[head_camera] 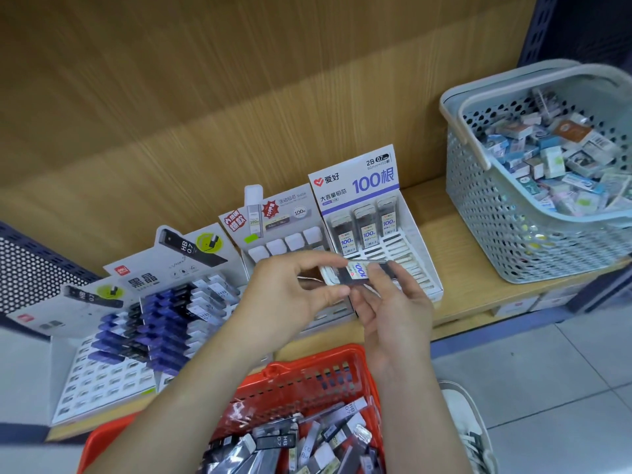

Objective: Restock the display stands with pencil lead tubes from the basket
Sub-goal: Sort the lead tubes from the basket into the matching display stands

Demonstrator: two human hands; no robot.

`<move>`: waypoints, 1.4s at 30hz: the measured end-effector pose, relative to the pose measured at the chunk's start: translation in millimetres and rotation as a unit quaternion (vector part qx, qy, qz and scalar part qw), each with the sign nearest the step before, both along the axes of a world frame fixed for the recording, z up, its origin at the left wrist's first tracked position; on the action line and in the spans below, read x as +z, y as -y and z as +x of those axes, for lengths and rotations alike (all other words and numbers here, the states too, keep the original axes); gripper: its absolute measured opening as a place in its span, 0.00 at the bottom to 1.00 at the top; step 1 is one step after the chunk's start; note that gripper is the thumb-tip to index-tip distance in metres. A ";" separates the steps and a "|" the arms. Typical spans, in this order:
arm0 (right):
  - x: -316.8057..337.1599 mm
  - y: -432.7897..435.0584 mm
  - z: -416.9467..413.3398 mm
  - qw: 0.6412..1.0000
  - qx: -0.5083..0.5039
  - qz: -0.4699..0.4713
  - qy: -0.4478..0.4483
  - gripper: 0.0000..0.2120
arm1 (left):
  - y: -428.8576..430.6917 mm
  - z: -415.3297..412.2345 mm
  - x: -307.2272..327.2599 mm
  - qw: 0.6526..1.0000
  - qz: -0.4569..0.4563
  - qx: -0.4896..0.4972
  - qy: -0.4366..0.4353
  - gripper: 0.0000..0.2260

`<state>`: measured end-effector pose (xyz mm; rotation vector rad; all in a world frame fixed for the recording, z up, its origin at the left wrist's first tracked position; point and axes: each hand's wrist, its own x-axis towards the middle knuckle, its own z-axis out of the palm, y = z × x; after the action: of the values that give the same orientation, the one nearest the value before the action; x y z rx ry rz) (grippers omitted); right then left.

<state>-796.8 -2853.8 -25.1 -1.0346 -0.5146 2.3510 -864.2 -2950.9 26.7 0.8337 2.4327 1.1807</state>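
- While the red basket [307,374] of spare tubes [273,441] sits under my arms, the white "100" display stand [415,230] waits just beyond my hands, its front slots [410,265] bare.
- My left hand [290,289] and right hand [390,313] each pinch one end, fingers curled on it.
- Between them the lead tube [357,271] lies crosswise above those slots; I judge it needs turning upright.
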 end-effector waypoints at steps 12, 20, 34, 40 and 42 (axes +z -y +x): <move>-23.3 -10.7 4.4 0.978 0.061 0.181 0.086 0.10 | -17.7 -26.8 6.7 0.985 0.094 0.139 0.043 0.08; -62.2 -10.9 16.8 0.661 0.340 0.589 0.317 0.28 | -87.9 -62.3 -11.4 0.983 -0.022 0.025 -0.178 0.09; -65.2 -9.1 13.6 0.641 0.336 0.596 0.348 0.29 | -130.1 -78.5 -34.3 0.935 -0.160 -0.109 -0.298 0.13; -65.1 -10.7 15.6 0.640 0.341 0.596 0.345 0.29 | -140.1 -78.9 -36.6 0.936 -0.151 -0.119 -0.296 0.13; -65.3 -10.6 15.9 0.640 0.342 0.596 0.343 0.29 | -138.9 -77.0 -40.0 0.939 -0.142 -0.111 -0.295 0.11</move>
<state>-780.9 -2843.2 -90.4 -0.9944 -2.6417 1.2314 -941.1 -2812.0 -13.3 1.4829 2.7609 0.5194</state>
